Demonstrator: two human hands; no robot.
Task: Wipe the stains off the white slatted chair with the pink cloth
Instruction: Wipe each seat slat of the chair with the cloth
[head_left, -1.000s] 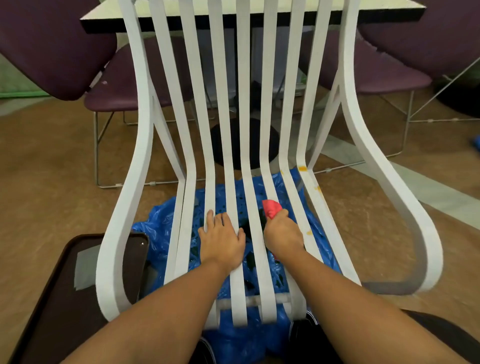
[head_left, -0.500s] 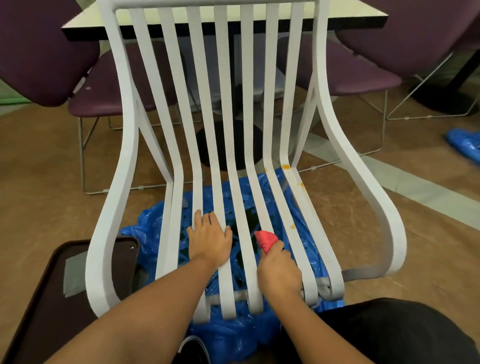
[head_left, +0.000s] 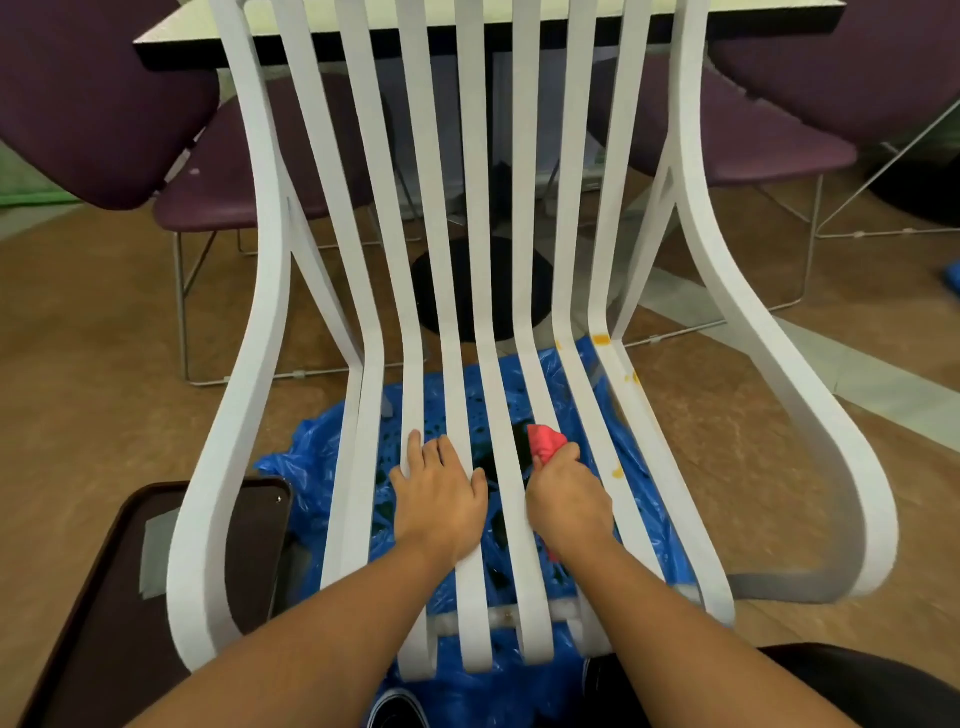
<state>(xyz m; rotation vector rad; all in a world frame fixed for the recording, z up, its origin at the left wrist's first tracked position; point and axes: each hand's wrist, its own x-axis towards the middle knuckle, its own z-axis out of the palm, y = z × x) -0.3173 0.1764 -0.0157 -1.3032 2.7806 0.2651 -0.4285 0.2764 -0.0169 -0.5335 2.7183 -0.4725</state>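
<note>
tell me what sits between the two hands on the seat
Head view: one white slat runs between the left hand and right hand, blue plastic sheet showing through the gaps beside it.

The brown floor (head_left: 104, 338) carries the white slatted chair (head_left: 260, 260), with a crumpled blue plastic sheet (head_left: 322, 467) spread beneath it. Behind stand purple chairs (head_left: 218, 202), and a pale strip (head_left: 883, 374) crosses the floor at right.

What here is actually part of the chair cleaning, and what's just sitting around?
In the job: white slatted chair, its orange stains, crumpled pink cloth gripped in the right hand, left hand flat on the slats.
Just lying about: blue plastic sheet under the chair, dark brown tray, purple padded chairs, pale-topped table behind.
</note>
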